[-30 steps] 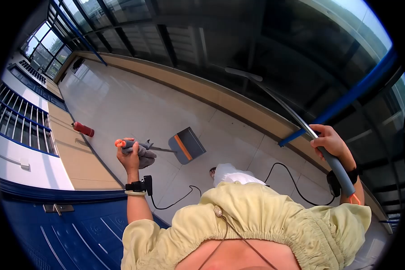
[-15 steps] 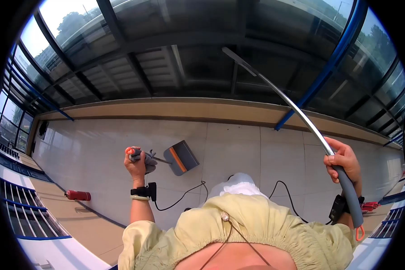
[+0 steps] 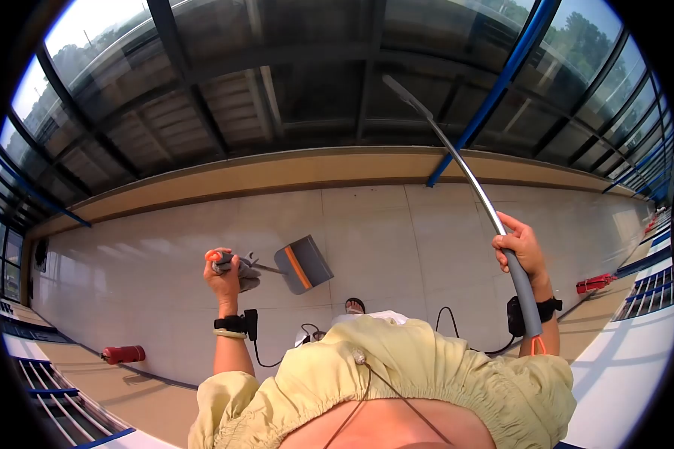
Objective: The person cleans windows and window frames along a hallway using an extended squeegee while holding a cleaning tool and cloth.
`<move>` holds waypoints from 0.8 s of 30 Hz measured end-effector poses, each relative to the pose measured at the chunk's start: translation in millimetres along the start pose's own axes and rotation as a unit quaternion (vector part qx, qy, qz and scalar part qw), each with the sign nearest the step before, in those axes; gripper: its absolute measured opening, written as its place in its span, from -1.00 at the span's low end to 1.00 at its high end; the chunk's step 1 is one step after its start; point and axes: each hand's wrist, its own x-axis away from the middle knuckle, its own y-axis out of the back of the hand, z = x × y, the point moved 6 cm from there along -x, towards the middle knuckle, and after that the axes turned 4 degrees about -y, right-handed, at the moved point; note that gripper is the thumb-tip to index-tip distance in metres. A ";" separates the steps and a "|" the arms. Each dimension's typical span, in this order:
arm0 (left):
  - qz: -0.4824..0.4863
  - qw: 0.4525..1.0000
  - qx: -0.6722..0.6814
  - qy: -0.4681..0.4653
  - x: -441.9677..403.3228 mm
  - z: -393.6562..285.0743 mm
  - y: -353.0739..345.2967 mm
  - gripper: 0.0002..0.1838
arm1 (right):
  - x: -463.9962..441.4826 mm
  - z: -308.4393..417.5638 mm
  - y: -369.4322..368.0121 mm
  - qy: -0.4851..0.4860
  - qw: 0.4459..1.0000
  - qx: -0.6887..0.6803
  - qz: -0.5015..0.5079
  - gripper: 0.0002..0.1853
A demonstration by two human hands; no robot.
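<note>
And there's your left hand (image 3: 223, 281), fingers closed round an orange-tipped handle (image 3: 216, 257), a soft grey bundle (image 3: 249, 278) bunched against it; at the shaft's other end, there's the dustpan (image 3: 316, 260), seen over the middle of the floor (image 3: 372, 233), between its far edge along the beige ledge (image 3: 329, 168) and your sandalled foot (image 3: 356, 306); its grey hollow faces you above an orange band (image 3: 297, 268), though whether it holds anything, you cannot tell; your right hand (image 3: 525, 248) wraps the grey grip (image 3: 524, 292) of a metal pole (image 3: 466, 168), whose flat head (image 3: 407, 96) reaches beyond that far edge, before the dark panes!
</note>
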 end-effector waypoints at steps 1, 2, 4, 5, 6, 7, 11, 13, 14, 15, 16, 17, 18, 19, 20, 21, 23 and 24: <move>-0.005 1.000 0.014 0.012 -3.7 -2.5 3.8 -0.76 | -23.2 -1.7 -4.4 0.008 1.000 -0.003 0.015 -0.27; -0.007 1.000 0.011 0.026 -2.5 21.8 -13.5 -0.76 | -65.1 -17.1 -3.9 0.014 1.000 -0.001 0.023 -0.27; 0.001 0.999 -0.012 0.049 -0.3 18.4 -6.5 -0.75 | -92.2 -54.6 -4.9 0.009 0.999 0.016 0.026 -0.26; 0.000 0.999 -0.010 0.042 -1.5 17.7 -4.7 -0.76 | -105.4 -76.8 -4.8 0.008 0.999 0.040 0.018 -0.27; -0.004 0.999 -0.009 0.037 -2.8 19.3 -2.6 -0.76 | -120.6 -94.6 -6.5 0.007 0.998 0.067 0.014 -0.27; -0.010 0.999 -0.007 0.031 -2.3 16.8 -3.4 -0.77 | -127.5 -106.9 -7.5 -0.009 0.998 0.057 0.007 -0.26; 0.007 0.998 -0.004 0.063 -1.6 25.7 -18.1 -0.75 | -167.5 -166.3 -22.7 -0.059 0.998 0.022 0.012 -0.25; 0.021 0.997 -0.010 0.070 -3.1 27.1 -20.5 -0.75 | -189.9 -194.9 -30.0 -0.074 0.997 0.008 0.024 -0.24; 0.023 0.998 -0.025 0.061 -2.4 27.0 -19.9 -0.75 | -202.8 -215.8 -33.3 -0.087 0.996 0.003 0.029 -0.23; 0.027 0.997 -0.041 0.052 -1.7 26.3 -17.4 -0.76 | -208.5 -228.8 -38.1 -0.103 0.994 -0.003 0.035 -0.23; 0.030 0.997 -0.058 0.043 -3.6 21.1 -17.4 -0.76 | -213.6 -231.4 -42.4 -0.126 0.992 -0.005 0.033 -0.22; 0.030 0.996 -0.064 0.052 -3.9 20.7 -14.5 -0.76 | -218.0 -237.4 -48.8 -0.151 0.988 -0.007 0.029 -0.22; 0.032 0.995 -0.071 0.063 -3.3 17.0 -10.5 -0.76 | -215.5 -243.6 -53.3 -0.179 0.984 -0.010 0.023 -0.22; 0.034 0.994 -0.074 0.071 -6.6 18.2 -10.2 -0.77 | -216.0 -247.4 -57.3 -0.180 0.983 -0.019 0.023 -0.22; 0.036 0.994 -0.080 0.057 -9.1 19.3 -9.7 -0.77 | -216.5 -250.2 -57.8 -0.180 0.983 -0.027 0.021 -0.22; 0.035 0.995 -0.086 0.043 -10.2 19.2 -5.6 -0.78 | -215.6 -247.6 -56.6 -0.179 0.983 -0.033 0.019 -0.22; 0.031 0.995 -0.087 0.036 -2.5 22.9 -13.9 -0.79 | -218.9 -233.4 -28.6 -0.160 0.986 -0.042 0.008 -0.23; 0.030 0.995 -0.087 0.042 -0.3 23.8 -16.0 -0.78 | -220.1 -221.4 -17.8 -0.152 0.987 -0.046 0.004 -0.23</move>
